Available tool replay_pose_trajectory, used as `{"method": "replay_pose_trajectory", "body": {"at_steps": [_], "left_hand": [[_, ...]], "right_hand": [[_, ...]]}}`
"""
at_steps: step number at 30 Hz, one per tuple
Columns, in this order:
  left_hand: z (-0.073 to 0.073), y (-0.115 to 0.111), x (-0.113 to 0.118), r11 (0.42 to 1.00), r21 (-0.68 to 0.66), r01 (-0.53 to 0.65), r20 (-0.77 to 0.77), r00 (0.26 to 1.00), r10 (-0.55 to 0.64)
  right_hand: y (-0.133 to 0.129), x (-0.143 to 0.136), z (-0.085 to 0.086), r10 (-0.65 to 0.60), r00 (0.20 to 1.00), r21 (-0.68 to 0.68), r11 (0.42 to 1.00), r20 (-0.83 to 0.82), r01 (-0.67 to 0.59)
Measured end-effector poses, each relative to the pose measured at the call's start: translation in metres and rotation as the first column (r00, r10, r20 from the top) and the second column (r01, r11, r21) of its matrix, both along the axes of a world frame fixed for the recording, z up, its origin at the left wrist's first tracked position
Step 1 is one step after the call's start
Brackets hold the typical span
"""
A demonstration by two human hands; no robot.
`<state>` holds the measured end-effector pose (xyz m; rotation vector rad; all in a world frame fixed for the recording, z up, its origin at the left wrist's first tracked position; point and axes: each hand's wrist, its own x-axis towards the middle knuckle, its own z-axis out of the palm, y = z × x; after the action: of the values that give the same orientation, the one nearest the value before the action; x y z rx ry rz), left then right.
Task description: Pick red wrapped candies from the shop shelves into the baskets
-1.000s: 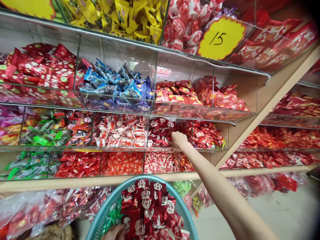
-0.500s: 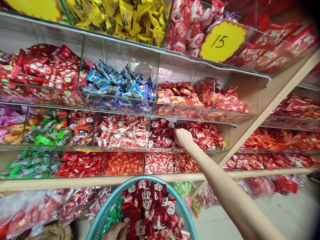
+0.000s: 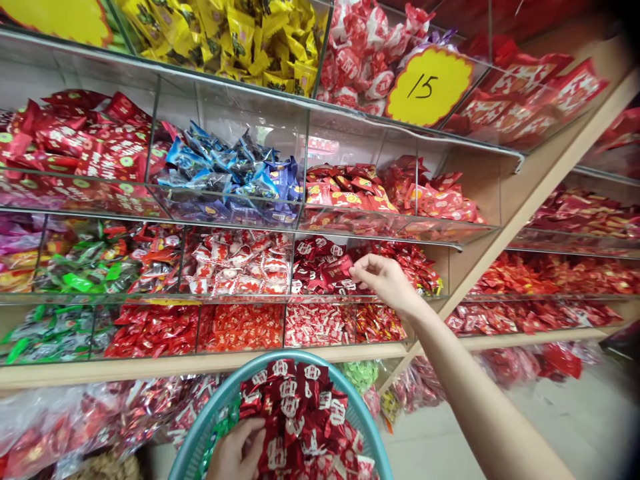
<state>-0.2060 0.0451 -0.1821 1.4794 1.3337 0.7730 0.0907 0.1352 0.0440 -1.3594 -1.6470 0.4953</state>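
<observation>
My right hand [image 3: 384, 280] pinches a dark red candy packet [image 3: 338, 269] at its right end, just above the shelf bin of dark red candies [image 3: 307, 275]. Below, my left hand [image 3: 237, 450] is over the left part of a teal basket [image 3: 197, 430]. Its thumb and forefinger curl toward each other beside the dark red packets with white print [image 3: 293, 403] heaped there; what lies between them, if anything, I cannot make out. Green-wrapped candies [image 3: 217, 430] show at the basket's left side.
Clear dividers split the shelves into bins of wrapped candy, among them blue packets [image 3: 215, 163] and yellow packets [image 3: 225, 40]. A yellow price tag [image 3: 429, 85] reads 15. A slanting wooden post [image 3: 480, 257] stands right of my right hand. Bagged candy [image 3: 65, 423] lies beneath the bottom shelf.
My right hand has drawn back to the right from the bin, and a dark red packet now shows in its fingers. My left hand has come up further into view over the basket.
</observation>
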Motion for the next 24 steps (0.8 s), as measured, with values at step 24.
{"method": "replay_pose_trajectory", "body": {"at_steps": [24], "left_hand": [[0.126,0.017,0.018,0.95,-0.303,0.073,0.588,0.799,0.126]], "right_hand": [[-0.099,-0.104,-0.107,0.126,0.848,-0.159,0.958,-0.515,-0.239]]}}
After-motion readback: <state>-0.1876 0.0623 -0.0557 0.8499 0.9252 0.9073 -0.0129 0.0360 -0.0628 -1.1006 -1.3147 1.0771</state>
